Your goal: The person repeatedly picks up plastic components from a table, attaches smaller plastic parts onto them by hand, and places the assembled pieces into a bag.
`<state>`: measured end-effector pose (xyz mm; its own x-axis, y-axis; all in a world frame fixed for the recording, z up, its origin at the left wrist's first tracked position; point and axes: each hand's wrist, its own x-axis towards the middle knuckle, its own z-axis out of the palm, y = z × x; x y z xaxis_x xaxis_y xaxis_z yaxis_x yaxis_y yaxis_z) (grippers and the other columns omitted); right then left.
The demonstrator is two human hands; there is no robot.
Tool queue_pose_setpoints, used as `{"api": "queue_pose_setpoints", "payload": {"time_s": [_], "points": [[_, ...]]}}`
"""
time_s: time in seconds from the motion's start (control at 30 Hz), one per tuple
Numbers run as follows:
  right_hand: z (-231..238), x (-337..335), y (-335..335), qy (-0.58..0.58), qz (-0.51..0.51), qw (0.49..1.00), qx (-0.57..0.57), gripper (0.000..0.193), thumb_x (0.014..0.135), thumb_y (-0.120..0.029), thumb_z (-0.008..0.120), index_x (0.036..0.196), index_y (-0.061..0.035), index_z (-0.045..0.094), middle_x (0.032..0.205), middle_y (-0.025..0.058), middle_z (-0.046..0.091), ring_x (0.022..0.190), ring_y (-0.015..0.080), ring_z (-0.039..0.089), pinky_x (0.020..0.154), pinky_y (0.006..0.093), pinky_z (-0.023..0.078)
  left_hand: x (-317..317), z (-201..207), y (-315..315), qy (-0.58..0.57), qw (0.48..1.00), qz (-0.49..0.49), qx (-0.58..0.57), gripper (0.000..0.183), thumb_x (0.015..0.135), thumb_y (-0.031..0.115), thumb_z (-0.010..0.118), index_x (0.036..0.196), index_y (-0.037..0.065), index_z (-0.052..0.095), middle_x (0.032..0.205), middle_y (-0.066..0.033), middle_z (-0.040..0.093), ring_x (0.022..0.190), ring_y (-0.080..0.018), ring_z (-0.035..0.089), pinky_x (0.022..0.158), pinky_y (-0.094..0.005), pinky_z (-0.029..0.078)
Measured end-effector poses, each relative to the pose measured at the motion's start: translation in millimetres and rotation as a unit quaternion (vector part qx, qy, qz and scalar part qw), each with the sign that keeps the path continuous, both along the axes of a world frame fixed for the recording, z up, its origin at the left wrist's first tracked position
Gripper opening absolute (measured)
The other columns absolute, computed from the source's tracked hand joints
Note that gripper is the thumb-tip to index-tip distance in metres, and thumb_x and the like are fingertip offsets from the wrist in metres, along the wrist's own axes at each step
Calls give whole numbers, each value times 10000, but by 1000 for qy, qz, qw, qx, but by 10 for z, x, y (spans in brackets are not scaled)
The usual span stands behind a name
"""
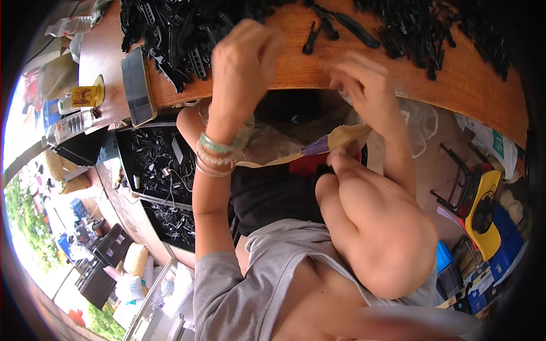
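My left hand [243, 71] is raised over the table edge next to a heap of black plastic parts [170, 34]. Its fingers are curled closed, and whatever they may hold is hidden from view. Bracelets circle that wrist. My right hand [367, 85] hovers at the table edge to the right, blurred by motion, its fingers loosely bent and apart with nothing visible in them. Between the two, a few loose black plastic pieces [347, 27] lie on the wooden table [296, 62]. Below the edge, an open sack [273, 153] spreads over my lap, its inside dark.
Another pile of black parts [409, 40] covers the table's right side. A phone [138, 85] lies at the left edge, near a yellow container [85, 96]. Black trays of parts and cables [156, 165] stand lower left. A yellow chair [482, 216] is at the right.
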<state>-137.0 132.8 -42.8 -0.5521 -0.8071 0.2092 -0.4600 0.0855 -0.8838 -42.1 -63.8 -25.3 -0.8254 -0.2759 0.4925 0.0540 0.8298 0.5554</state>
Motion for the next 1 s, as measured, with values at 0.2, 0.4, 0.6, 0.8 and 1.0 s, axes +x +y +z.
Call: {"api": "queue_pose_setpoints", "payload": {"time_s": [0.2,0.4,0.6,0.8,1.0], "points": [[-189,-203,-396,390,-118,913,21,276,670,15,634,912,-95,705,969,22,554,864,203,533,739,342,440,-375,-134,-110,-61,936,201,-283,230,792,259,707,885,54,661,790,-88,623,669,-301,630,559,-367,488],[-194,-122,-327,413,-125,901,-38,218,693,1,676,894,-81,663,1059,26,597,962,226,559,796,360,401,-196,-115,52,-119,949,183,-227,164,780,178,677,869,46,636,828,-95,595,707,-291,633,571,-382,476],[-155,-7,-103,130,-98,973,-166,213,774,44,650,973,-32,649,985,76,638,866,217,597,739,321,455,6,-169,231,-35,979,149,-136,143,734,93,667,824,29,576,779,-95,522,682,-274,580,530,-365,472],[53,18,76,-16,-23,989,-145,166,759,17,704,923,-3,685,818,90,651,711,185,611,620,266,471,151,52,455,-40,874,28,484,135,833,48,673,861,-33,569,857,-105,666,738,-150,653,643,-251,531],[90,-27,93,52,21,987,-148,213,725,42,724,925,-16,680,841,86,645,695,153,608,567,246,472,167,12,459,-116,746,-58,653,194,885,101,629,985,-64,613,819,-100,655,679,-140,639,615,-236,530]]}}
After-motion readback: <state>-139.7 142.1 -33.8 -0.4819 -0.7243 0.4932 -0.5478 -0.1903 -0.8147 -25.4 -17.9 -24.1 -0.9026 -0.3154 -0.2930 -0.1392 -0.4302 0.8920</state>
